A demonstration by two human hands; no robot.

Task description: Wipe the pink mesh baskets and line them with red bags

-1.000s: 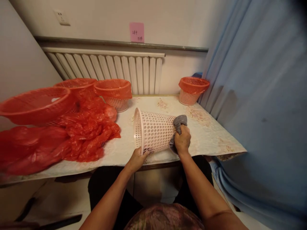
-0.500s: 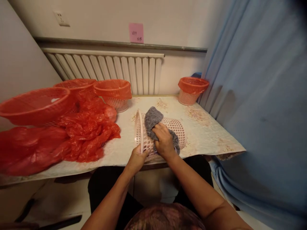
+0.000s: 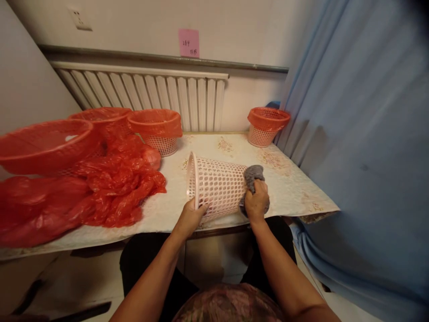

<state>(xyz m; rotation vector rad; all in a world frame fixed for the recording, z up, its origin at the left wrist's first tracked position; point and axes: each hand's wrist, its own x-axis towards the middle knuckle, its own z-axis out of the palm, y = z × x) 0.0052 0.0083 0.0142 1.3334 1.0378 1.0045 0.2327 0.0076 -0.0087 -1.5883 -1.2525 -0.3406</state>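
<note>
Grasping the basket (image 3: 219,184) by its rim, the left hand (image 3: 190,218) could slip if the right hand (image 3: 257,201), clenched around the cloth (image 3: 253,173) at the basket's narrow end, pushes strongly.

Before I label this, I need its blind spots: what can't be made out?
In the head view:
Held basket, base: behind gray cloth and right hand.
Left hand, most fingers: behind the basket.
Red plastic heap: cut off by the left edge.
Pink note, writing: too small to read.
Blue thing: mostly hidden by right-hand lined basket.
</note>
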